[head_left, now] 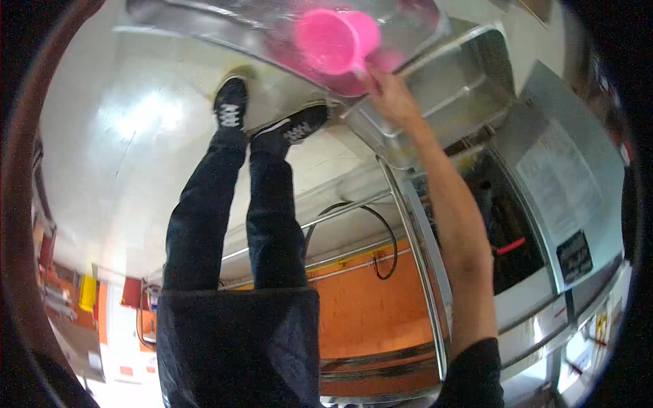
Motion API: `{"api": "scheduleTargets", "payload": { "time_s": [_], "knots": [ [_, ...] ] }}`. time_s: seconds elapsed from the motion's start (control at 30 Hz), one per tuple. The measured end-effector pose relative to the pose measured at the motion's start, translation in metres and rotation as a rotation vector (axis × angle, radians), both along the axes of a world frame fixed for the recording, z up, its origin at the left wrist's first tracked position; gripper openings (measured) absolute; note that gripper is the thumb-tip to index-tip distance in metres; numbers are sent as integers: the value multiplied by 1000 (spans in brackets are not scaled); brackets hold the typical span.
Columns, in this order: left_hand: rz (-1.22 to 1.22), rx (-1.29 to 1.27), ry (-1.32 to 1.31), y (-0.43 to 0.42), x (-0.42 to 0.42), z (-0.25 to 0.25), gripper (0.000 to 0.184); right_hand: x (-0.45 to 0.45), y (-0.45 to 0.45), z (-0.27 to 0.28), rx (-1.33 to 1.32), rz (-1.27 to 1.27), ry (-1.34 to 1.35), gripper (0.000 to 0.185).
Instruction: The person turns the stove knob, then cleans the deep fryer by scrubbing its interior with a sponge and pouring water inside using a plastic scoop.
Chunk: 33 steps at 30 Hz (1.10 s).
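My right hand reaches up from the right side, its fingers wrapped round the handle of a pink plastic dipper. The dipper is tilted, its round mouth facing me, and is held over a large metal basin with a shiny, wet-looking inside. Pink shows on the basin's surface around the dipper; whether that is reflection or another item, I cannot tell. Close under my wrist lies a second, deep metal pan. My left hand is out of view.
My shoes stand on a pale, shiny floor. Metal frame rails run beside my right leg, with a black hose against an orange panel. A grey panel with a paper sheet stands at the right.
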<state>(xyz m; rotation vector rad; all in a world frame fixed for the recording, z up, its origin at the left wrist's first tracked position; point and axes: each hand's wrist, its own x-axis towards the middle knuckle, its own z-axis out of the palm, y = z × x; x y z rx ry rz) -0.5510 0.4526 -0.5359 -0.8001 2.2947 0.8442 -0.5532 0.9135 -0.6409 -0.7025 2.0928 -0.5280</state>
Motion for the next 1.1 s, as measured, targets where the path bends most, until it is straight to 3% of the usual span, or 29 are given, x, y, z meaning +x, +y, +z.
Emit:
{"api": "scheduleTargets", "payload": {
  "time_s": [0.07, 0.13, 0.2, 0.23, 0.3, 0.4, 0.47, 0.53, 0.57, 0.63, 0.67, 0.7, 0.77, 0.8, 0.83, 0.87, 0.93, 0.97, 1.0, 1.07, 1.1],
  "knots": [
    [8, 97, 12, -26, 7, -38, 65, 10, 4, -2, -29, -200, -203, 47],
    [143, 55, 109, -8, 7, -52, 57, 35, 0, -15, -100, -450, -329, 45],
    [160, 179, 103, -10, 9, -73, 53, 67, -15, -24, -264, -841, -553, 41],
    [139, 208, 110, -8, 9, -80, 53, 83, -24, -32, -369, -891, -499, 41],
    [49, 7, -86, -6, 11, -111, 50, 101, -39, -41, -452, -977, -518, 43],
    [-54, 55, 6, -55, 16, -172, 50, 100, -53, -1, -515, -1052, -570, 47],
    [-57, 49, 2, -45, 13, -167, 48, 103, -58, 29, -606, -1079, -555, 49],
    [30, 95, 33, -101, 22, -226, 45, 98, -55, 61, -596, -1078, -508, 48],
    [180, 198, 97, -143, 29, -284, 44, 97, -53, 74, -595, -1079, -485, 48],
    [-103, -43, 183, -166, 45, -294, 47, 94, -50, 111, -688, -1126, -470, 46],
    [-369, -292, 252, -164, 57, -287, 50, 93, -48, 132, -687, -1165, -508, 45],
    [-377, -295, 276, -152, 71, -277, 50, 92, -46, 155, -704, -1167, -485, 45],
    [-155, -278, 198, -115, 103, -233, 46, 88, -43, 204, -718, -1246, -523, 45],
    [-36, -151, 134, -86, 123, -195, 39, 89, -38, 228, -761, -1271, -529, 44],
    [-18, -19, 244, -59, 149, -151, 35, 90, -34, 258, -803, -1304, -529, 44],
    [-2, -122, 69, -39, 170, -112, 33, 88, -29, 294, -784, -1329, -548, 43],
    [186, 219, 241, -12, 228, -39, 28, 91, -21, 360, -806, -1389, -453, 43],
    [241, 88, 183, -2, 254, -5, 35, 90, -15, 395, -805, -1408, -480, 44],
    [267, 97, 195, 8, 274, 40, 30, 93, -7, 433, -808, -1431, -501, 45],
    [666, 199, 269, 29, 291, 127, 22, 99, -2, 510, -894, -1480, -443, 46],
    [838, 276, 233, 24, 307, 147, 23, 102, 8, 543, -926, -1523, -466, 48]
  ]
}}
